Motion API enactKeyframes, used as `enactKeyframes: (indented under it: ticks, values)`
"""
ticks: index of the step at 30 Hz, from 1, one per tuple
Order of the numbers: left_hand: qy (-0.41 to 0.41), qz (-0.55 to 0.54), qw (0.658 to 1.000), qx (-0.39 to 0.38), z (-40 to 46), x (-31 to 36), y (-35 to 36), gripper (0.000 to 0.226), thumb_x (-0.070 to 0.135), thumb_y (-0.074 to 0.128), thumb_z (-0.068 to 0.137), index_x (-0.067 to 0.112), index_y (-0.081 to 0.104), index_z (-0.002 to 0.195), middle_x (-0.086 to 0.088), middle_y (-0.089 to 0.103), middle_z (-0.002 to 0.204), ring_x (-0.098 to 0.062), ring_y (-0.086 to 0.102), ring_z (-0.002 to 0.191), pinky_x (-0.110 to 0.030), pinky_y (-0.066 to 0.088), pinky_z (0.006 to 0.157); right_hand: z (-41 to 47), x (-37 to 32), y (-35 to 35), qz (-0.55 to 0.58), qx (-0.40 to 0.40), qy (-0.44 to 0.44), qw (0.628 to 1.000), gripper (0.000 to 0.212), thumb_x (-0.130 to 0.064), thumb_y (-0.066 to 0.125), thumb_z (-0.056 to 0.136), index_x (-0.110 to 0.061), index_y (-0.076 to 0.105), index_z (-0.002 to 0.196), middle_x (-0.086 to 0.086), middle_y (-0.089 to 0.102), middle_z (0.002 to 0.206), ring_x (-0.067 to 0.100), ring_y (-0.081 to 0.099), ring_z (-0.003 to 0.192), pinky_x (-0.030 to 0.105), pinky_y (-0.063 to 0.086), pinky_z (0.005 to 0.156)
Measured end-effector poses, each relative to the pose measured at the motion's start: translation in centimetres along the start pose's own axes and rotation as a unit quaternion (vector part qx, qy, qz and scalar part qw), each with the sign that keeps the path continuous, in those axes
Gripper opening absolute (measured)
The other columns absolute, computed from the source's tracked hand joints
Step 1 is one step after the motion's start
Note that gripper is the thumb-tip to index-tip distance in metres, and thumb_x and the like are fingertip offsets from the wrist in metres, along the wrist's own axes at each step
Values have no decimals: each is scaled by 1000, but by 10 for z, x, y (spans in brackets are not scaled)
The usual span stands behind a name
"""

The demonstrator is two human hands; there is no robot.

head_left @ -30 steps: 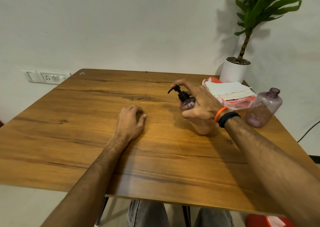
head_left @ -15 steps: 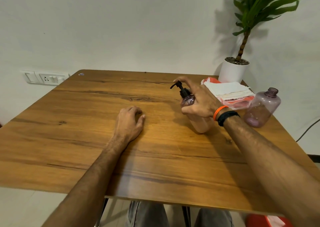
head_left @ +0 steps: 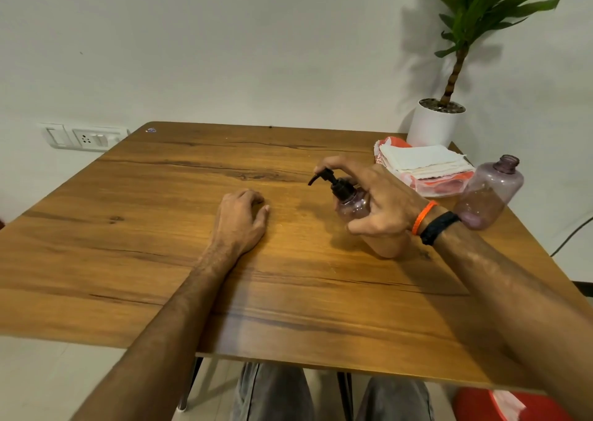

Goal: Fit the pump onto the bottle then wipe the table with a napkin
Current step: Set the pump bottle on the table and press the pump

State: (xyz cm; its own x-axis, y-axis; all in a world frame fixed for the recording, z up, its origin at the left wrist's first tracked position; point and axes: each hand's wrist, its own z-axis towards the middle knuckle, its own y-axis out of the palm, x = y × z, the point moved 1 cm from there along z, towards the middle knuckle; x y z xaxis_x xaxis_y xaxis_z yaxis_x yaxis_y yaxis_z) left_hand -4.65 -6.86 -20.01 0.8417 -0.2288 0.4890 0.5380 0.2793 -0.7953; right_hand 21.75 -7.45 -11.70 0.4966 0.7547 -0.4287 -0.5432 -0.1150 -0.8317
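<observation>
A tinted pink bottle stands on the wooden table right of centre, with a black pump seated in its neck. My right hand wraps around the bottle's shoulder, a finger curled over the pump head. My left hand rests palm down on the table to the left, fingers loosely curled, holding nothing. A stack of white napkins lies in an orange and clear packet at the back right. The bottle's lower part is partly hidden by my hand.
A second pink bottle without a pump stands at the right edge, next to the napkins. A white pot with a green plant sits at the back right corner. A wall socket is at the left. A red object lies on the floor.
My right hand has shifted a little on the bottle and pump; the bottle stays in the same spot. My left hand has not moved.
</observation>
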Motion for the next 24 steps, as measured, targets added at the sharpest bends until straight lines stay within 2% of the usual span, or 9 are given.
enactKeyframes:
  ticks: [3,9,13,20,24]
  values:
    - [0,8,1000,2,0,1,0,33,31,58,91,10,65,116,-7,65,120,-25,55,112,-36,42,100,1,-2,1,-12,-2,-1,1000,83,-26,72,62,-41,34,134,-1,65,78,22,66,70,46,58,60]
    - [2,-4,1000,-4,-1,2,-3,33,30,58,90,10,66,115,-8,66,117,-25,58,111,-41,46,99,3,-3,4,-14,-16,11,1000,80,-30,71,62,-41,34,133,-1,64,79,20,67,71,44,58,60]
    - [-5,6,1000,3,-1,3,-2,33,30,58,91,10,66,115,-8,66,119,-26,56,112,-38,44,101,0,-1,1,-14,-4,18,1000,78,-29,71,62,-35,36,133,-1,66,81,20,67,72,44,59,63]
    - [-1,1,1000,0,-2,3,-3,33,29,58,91,9,65,116,-9,65,120,-26,55,113,-38,44,101,-2,2,1,7,54,4,999,95,-22,71,64,-45,25,144,1,68,80,19,68,71,39,60,62]
    - [0,-1,1000,-3,-2,3,-4,32,29,59,91,9,65,116,-9,66,119,-26,55,112,-38,44,100,0,9,5,42,114,9,993,100,-18,74,65,-40,23,148,-6,69,82,9,71,76,21,60,70]
